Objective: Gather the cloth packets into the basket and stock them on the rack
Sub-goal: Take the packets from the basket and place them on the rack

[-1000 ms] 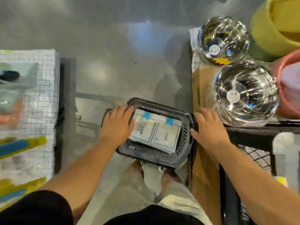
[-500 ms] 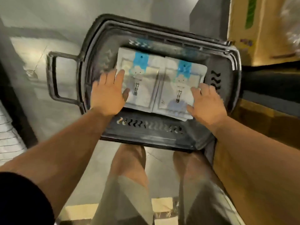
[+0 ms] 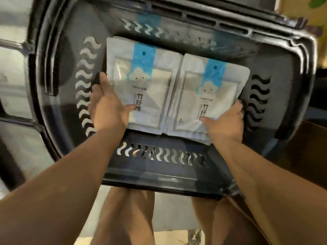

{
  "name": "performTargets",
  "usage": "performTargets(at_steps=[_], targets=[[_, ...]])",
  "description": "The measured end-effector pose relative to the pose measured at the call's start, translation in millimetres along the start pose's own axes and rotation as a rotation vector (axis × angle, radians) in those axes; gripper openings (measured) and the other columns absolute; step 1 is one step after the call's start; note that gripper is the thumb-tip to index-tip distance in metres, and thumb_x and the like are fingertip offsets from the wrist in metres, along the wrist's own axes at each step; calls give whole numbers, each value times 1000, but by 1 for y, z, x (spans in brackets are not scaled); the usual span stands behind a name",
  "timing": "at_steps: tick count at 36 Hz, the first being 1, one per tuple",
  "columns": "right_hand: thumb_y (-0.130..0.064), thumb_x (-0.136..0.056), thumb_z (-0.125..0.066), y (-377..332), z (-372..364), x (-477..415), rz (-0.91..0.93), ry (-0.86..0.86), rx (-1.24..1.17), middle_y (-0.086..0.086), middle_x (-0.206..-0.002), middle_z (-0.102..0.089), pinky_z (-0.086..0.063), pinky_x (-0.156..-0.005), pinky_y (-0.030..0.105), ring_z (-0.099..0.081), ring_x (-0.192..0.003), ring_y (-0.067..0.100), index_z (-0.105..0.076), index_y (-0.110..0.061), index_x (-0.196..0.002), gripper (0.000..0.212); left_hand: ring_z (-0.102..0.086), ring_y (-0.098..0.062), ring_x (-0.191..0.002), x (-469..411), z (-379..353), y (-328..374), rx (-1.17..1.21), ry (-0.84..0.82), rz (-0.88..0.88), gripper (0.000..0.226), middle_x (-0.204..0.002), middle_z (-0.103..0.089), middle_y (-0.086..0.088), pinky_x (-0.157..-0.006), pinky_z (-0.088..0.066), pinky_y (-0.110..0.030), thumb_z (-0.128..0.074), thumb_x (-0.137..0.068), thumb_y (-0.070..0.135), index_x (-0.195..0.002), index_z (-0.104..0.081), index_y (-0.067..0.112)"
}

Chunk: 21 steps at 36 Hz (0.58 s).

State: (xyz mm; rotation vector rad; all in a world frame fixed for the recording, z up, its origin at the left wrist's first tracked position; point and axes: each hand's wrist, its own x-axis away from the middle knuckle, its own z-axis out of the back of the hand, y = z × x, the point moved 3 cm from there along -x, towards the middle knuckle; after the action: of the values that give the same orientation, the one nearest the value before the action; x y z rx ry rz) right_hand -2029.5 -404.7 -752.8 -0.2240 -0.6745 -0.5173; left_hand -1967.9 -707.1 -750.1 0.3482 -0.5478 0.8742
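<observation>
Dark plastic basket [image 3: 159, 175] holds two touching packet stacks between the hands; left hand [image 3: 108, 108] grips the left stack [image 3: 141, 82], right hand [image 3: 225, 125] grips the right stack [image 3: 210, 92].

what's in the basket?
Two cloth packet piles side by side: left pile gripped by left hand, right pile by right hand. Count per pile and basket floor beneath: hidden.

The dark grey plastic basket [image 3: 159, 175] with wavy slots in its walls carried two stacks of flat white cloth packets with blue header strips, lying side by side on its bottom, inner edges touching. The left stack [image 3: 141, 82] was gripped at its near outer corner by the left hand [image 3: 108, 106], thumb on top. The right stack [image 3: 208, 96] was held likewise by the right hand [image 3: 226, 124].
</observation>
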Motion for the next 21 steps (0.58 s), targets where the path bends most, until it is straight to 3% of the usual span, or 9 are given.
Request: performTargets(at_steps=[3, 6, 9, 12, 16, 19, 21], targets=[[-25, -78, -85, 4, 8, -3, 2, 27, 6, 19, -132, -54, -46, -95, 44, -55, -119, 40, -38, -5, -135, 75, -50, -34, -126, 3, 1, 0, 169, 44, 63, 78, -133, -54, -13, -108, -39, -47, -83, -75, 25, -138, -40, 11], [-22, -85, -78, 6, 20, -1, 23, 9, -47, 17, -122, -59, -48, -89, 43, -58, -112, 38, -49, -6, -120, 48, -55, -32, -116, 15, 5, -2, 298, -27, 84, 42, -127, -55, -12, -100, -46, -46, -67, -93, 23, -126, -45, 10], [-26, -98, -63, 7, 40, 11, 61, -36, -158, 15, -123, -61, -47, -89, 36, -58, -111, 33, -59, -7, -120, 29, -58, -32, -96, 33, 22, -7, 361, -45, -6, 15, -109, -56, -10, -87, -51, -50, -53, -101, 24, -105, -42, 14], [-27, -105, -50, 6, 72, 39, 109, -110, -262, 7, -122, -64, -46, -91, 33, -58, -111, 26, -59, -14, -125, 25, -57, -36, -82, 54, 49, -11, 333, -91, -77, 16, -87, -57, -11, -76, -51, -49, -46, -104, 29, -102, -37, 15], [-20, -106, -50, 6, 123, 87, 54, -165, -535, -11, -106, -65, -52, -82, 20, -63, -102, 13, -62, -23, -118, 18, -55, -41, -74, 87, 100, -11, 342, -68, -123, 15, -75, -53, -16, -66, -47, -46, -46, -104, 28, -100, -33, 21], [-16, -103, -54, 0, 168, 129, 1, -196, -715, -8, -102, -70, -55, -71, 19, -68, -83, 1, -65, -27, -107, 16, -46, -30, -68, 116, 147, -2, 366, -52, -153, 15, -67, -46, 0, -61, -33, -37, -47, -105, 27, -99, -35, 18], [-15, -102, -55, -3, 198, 160, 30, -211, -751, -6, -98, -72, -53, -61, 14, -69, -77, -2, -65, -25, -105, 15, -52, -30, -71, 136, 182, 6, 413, -35, -187, 17, -68, -45, 7, -64, -38, -36, -48, -104, 27, -96, -34, 23]])
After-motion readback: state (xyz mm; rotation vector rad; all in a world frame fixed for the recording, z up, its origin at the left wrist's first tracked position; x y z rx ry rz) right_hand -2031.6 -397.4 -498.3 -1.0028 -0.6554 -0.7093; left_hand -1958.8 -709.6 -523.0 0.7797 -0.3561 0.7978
